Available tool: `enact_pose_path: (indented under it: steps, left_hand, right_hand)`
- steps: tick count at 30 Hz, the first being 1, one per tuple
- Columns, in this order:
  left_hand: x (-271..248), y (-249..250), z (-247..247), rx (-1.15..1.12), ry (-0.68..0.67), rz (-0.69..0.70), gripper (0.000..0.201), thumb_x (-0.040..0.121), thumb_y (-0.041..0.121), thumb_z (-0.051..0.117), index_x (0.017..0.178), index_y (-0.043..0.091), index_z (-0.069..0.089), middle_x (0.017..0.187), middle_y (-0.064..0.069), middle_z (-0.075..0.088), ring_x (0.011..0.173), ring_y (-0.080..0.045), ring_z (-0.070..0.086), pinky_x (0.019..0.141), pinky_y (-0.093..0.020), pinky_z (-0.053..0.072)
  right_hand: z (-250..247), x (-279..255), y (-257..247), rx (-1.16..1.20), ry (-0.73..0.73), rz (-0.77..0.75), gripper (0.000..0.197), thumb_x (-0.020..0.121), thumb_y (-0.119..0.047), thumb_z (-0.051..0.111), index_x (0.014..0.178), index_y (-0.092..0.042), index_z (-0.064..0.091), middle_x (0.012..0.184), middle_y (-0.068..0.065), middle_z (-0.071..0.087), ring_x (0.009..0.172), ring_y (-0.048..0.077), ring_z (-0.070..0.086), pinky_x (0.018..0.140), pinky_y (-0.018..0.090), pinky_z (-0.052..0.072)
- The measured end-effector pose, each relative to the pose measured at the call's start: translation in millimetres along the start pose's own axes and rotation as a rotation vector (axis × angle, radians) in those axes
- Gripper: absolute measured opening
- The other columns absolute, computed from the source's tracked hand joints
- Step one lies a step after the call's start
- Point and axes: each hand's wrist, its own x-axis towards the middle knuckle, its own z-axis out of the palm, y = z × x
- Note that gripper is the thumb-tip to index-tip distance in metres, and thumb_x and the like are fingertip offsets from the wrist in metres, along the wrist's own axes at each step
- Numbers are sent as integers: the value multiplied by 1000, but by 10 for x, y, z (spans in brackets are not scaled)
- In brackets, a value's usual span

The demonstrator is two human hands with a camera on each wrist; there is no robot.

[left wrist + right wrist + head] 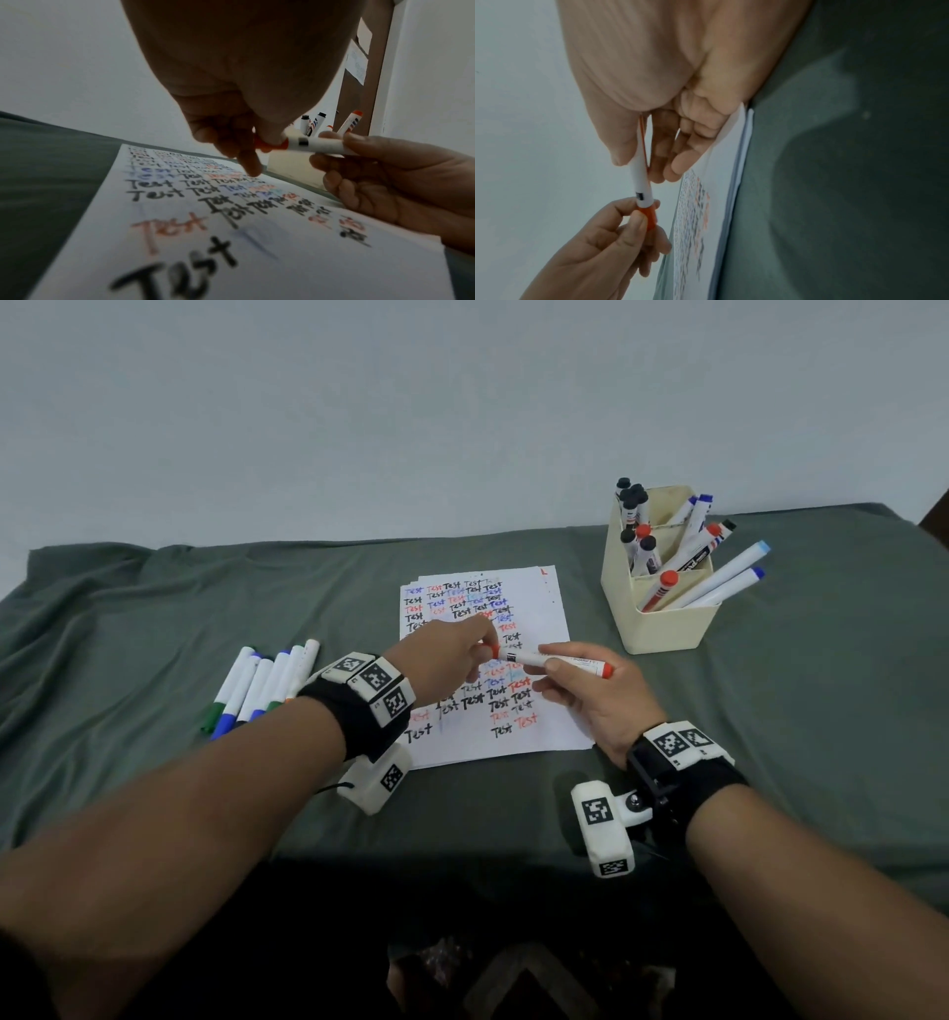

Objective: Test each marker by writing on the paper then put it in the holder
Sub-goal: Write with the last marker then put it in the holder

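Pinching red marker (552, 663) between both hands.

A plain pale wall (411, 403) fills everything ahead of me, flat and evenly lit, nothing hung on it. Under it runs my table, draped in a grey-green cloth (154, 618) that rumples along the far edge. Off to the right there's a brown door (359, 91) with a pale sheet stuck to it. The light is dim and soft.
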Motion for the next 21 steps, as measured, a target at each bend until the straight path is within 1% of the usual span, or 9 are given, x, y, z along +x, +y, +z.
enact_pose_path:
  steps: [2, 4, 6, 7, 8, 10, 13, 17, 21]
  left_hand:
    - [-13, -33, -5, 63, -23, -4, 26, 100, 47, 50, 119, 28, 53, 91, 4, 69, 78, -15, 65, 67, -33, 52]
    - [-37, -138, 38, 235, -45, -90, 71, 87, 74, 50, 142, 30, 38, 128, -4, 59, 115, -24, 57, 92, -45, 50]
    - [-92, -262, 96, 402, -145, -268, 104, 71, 94, 39, 154, 39, 8, 163, -11, 16, 146, -38, 21, 112, -59, 29]
    - [-122, -326, 131, 415, -217, -341, 113, 64, 100, 34, 154, 44, -6, 166, -10, -8, 151, -41, 1, 116, -63, 16]
    - [-141, -383, 167, 392, -275, -384, 117, 59, 104, 29, 152, 47, -15, 163, -11, -25, 151, -41, -12, 117, -66, 7]
    - [-158, -454, 225, 322, -316, -410, 120, 53, 107, 24, 148, 51, -23, 158, -14, -35, 148, -43, -21, 116, -69, 1]
    - [-148, -487, 264, 292, -310, -421, 122, 46, 110, 19, 145, 53, -26, 156, -15, -38, 147, -44, -24, 115, -69, -3]
    - [-123, -523, 273, 266, -322, -433, 125, 38, 112, 18, 140, 57, -29, 158, -12, -36, 147, -42, -25, 115, -67, -5]
    - [-96, -531, 272, 249, -327, -450, 126, 34, 114, 18, 138, 60, -30, 160, -10, -34, 148, -39, -26, 115, -66, -6]
  right_hand:
    - [-10, 16, 22, -8, 11, 6, 11, 92, -17, 76, 102, -18, 81, 103, 16, 77, 92, 29, 74, 88, 33, 61]
    - [-26, 31, 45, 18, 41, 20, 11, 92, -13, 75, 99, -18, 81, 99, 15, 77, 88, 27, 72, 90, 34, 60]
    - [-37, 35, 61, 23, 66, 33, 14, 92, -9, 74, 97, -19, 82, 96, 13, 77, 87, 25, 71, 91, 34, 59]
    - [-41, 32, 65, 17, 72, 39, 15, 92, -7, 74, 97, -19, 82, 97, 13, 77, 88, 25, 71, 91, 34, 58]
    - [-42, 28, 64, 12, 74, 41, 18, 91, -5, 74, 96, -19, 82, 99, 14, 77, 90, 25, 71, 91, 33, 57]
    - [-33, 8, 51, -2, 77, 16, 25, 89, 2, 73, 97, -20, 82, 101, 13, 77, 90, 26, 72, 86, 30, 58]
    - [8, -21, -11, -27, 138, -29, 35, 88, 7, 72, 107, -22, 75, 106, 10, 76, 89, 28, 76, 78, 28, 61]
    - [158, 14, -225, -128, 262, -129, 46, 91, 4, 71, 116, -29, 52, 105, 16, 73, 84, 25, 77, 73, 30, 63]
    - [257, 218, -846, -369, 290, -421, 46, 95, -7, 65, 121, -40, 46, 104, -2, 70, 80, 14, 73, 73, 30, 62]
